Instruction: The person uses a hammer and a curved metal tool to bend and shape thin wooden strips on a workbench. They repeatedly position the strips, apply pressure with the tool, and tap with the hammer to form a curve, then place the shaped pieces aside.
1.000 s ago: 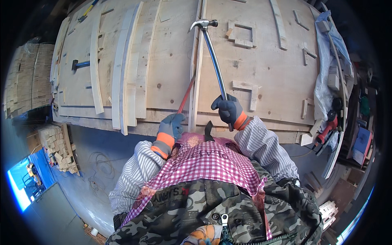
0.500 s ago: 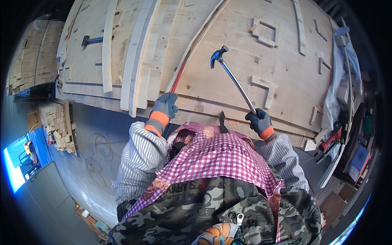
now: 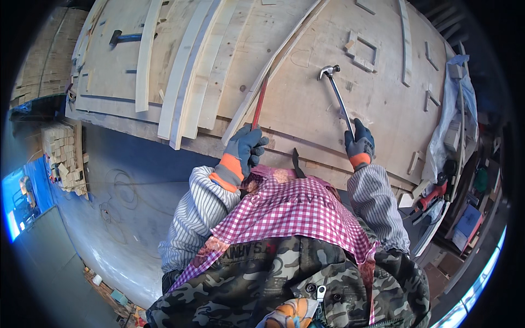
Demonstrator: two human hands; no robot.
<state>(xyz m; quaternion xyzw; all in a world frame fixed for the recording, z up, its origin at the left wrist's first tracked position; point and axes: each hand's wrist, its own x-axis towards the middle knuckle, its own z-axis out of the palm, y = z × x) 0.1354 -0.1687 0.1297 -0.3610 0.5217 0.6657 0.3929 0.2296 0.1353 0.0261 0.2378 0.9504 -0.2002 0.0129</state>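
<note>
My left hand (image 3: 245, 146), in a grey glove with an orange cuff, is closed around the near end of a slim red bar (image 3: 261, 101). Its dark far tip meets a pair of long narrow wooden strips (image 3: 284, 52) lying at a slant on the plywood table (image 3: 306, 104). In my right hand (image 3: 360, 143), gloved alike, is the lower handle of a claw hammer (image 3: 341, 99). The hammer's metal head is up and away from me, to the right of the strips; whether it touches the plywood I cannot tell.
Pale boards (image 3: 191, 71) lie lengthwise on the left half. A second hammer (image 3: 124, 37) rests farther left. A small wooden frame (image 3: 361, 51) and short cleats are on the right. Plastic sheeting (image 3: 450, 120) and a red power tool (image 3: 432, 195) are at the right edge.
The red bar has shifted right and stands more upright against the strips. My right hand and the hammer have moved right, its head turning to face right. My view has shifted slightly.
</note>
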